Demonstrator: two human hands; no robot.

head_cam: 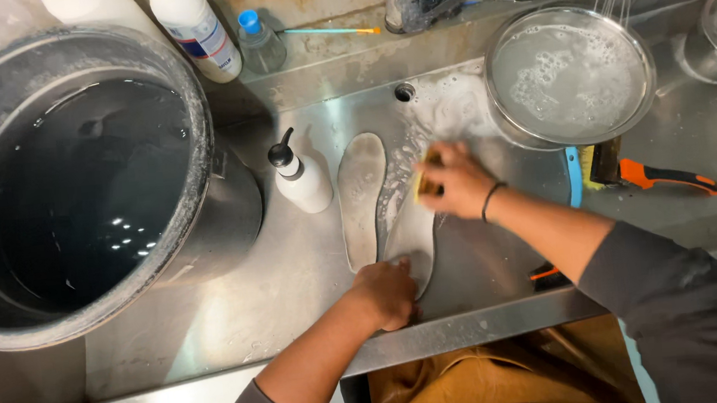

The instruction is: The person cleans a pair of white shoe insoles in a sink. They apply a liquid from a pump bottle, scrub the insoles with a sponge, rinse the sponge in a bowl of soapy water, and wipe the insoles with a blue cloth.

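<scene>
At the centre of the frame, my right hand (459, 182) closes its grip on a yellow sponge (426, 183), pressing it onto a soapy insole (409, 232) on the steel bench (297, 285). My left hand (386, 292) pins that insole's heel flat, fingers curled. A 2nd insole (362, 197) lies just left of it.

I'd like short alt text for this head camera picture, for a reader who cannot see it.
A right hand presses a yellow brush on a soapy shoe insole in a steel sink, while the left hand pins its near end. A second insole, a white pump bottle and a large dark water-filled tub sit to the left.
</scene>
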